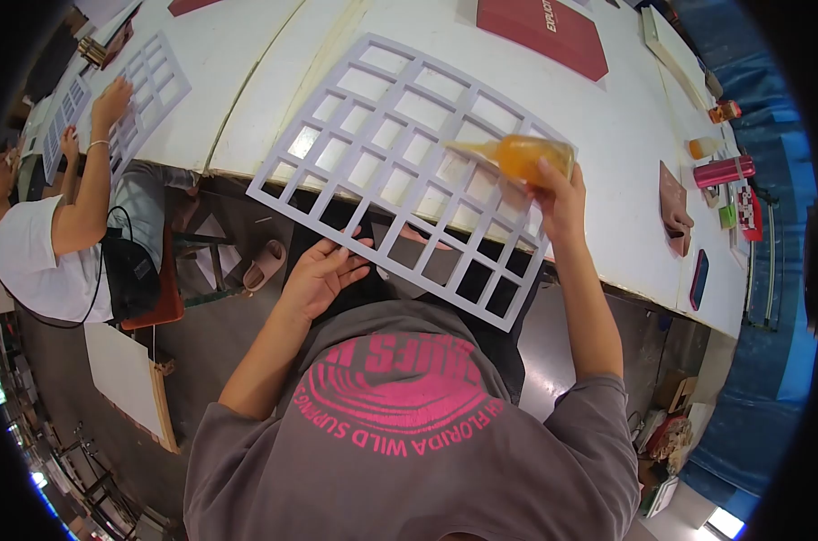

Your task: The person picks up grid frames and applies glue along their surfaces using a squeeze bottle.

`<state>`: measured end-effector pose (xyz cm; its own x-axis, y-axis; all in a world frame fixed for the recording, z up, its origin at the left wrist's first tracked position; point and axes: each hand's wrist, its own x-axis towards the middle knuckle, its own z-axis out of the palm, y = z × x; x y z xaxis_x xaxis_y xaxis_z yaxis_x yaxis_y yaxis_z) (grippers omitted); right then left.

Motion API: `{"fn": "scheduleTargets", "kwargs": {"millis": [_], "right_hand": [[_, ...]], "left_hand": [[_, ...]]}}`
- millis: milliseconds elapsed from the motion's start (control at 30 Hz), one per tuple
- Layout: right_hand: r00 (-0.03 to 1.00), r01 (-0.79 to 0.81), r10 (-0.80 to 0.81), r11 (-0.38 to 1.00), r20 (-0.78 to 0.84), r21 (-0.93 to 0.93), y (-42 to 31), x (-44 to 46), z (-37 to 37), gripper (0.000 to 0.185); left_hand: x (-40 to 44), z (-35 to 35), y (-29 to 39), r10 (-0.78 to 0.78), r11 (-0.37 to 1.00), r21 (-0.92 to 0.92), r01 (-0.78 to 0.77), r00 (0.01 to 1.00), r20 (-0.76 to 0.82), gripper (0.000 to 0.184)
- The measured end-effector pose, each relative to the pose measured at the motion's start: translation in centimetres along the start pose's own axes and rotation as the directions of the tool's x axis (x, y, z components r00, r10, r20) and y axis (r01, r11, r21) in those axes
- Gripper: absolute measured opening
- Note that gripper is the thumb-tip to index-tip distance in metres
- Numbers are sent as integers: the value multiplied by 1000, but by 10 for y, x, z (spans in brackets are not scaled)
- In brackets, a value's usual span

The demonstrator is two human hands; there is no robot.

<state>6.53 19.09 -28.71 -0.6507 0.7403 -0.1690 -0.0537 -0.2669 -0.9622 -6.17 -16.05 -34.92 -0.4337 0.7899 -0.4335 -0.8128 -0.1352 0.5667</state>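
Observation:
A pale lilac grid frame (395, 123) with many rectangular openings lies tilted across the table's near edge, its lower part sticking out over my lap. My left hand (326, 273) is at the frame's lower left edge, fingers curled against it from below. In my right hand (562, 194) is a squeeze bottle of amber liquid (528, 158), held almost level above the frame's right part. Its narrow nozzle points left over the openings; whether the tip touches the frame cannot be made out.
A co-worker (53, 243) sits at the left with hands on another grid frame (152, 86). On the white table (634, 180) are a dark red box (544, 34), a pink bottle (724, 171), a brown pouch (673, 209) and a phone (698, 279). A slipper (265, 267) lies on the floor.

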Motion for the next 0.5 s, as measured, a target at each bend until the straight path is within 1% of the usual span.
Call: {"fn": "scheduleTargets", "kwargs": {"millis": [100, 200, 267, 300, 367, 400, 433, 500], "right_hand": [[996, -62, 61, 998, 70, 0, 3, -46, 7, 48], [984, -137, 141, 989, 106, -50, 9, -86, 15, 48], [942, -255, 259, 966, 214, -49, 5, -99, 16, 49], [911, -317, 319, 947, 261, -50, 2, -102, 16, 48], [903, -366, 335, 928, 271, 74, -1, -95, 6, 46], [899, -387, 340, 912, 275, 135, -5, -88, 0, 45], [939, -306, 266, 935, 216, 178, -5, -77, -5, 42], [992, -118, 104, 974, 77, 195, -11, -49, -18, 45]], "left_hand": [[-1, 1, 2, -8, 999, 33, 8, 1000, -1, 38], [3, 3, 2, -18, 998, 54, 18, 1000, 3, 34], [5, -1, 1, -40, 998, 54, 40, 999, 14, 31], [6, -1, 1, -15, 999, 49, 16, 1000, -8, 30], [8, 2, 5, 32, 999, 43, -30, 998, -47, 28], [12, -2, 7, 90, 996, 27, -89, 995, -46, 28], [16, -9, 10, 145, 989, -2, -145, 988, -59, 29], [20, -7, 18, 172, 980, -78, -185, 974, -146, 33]]}}
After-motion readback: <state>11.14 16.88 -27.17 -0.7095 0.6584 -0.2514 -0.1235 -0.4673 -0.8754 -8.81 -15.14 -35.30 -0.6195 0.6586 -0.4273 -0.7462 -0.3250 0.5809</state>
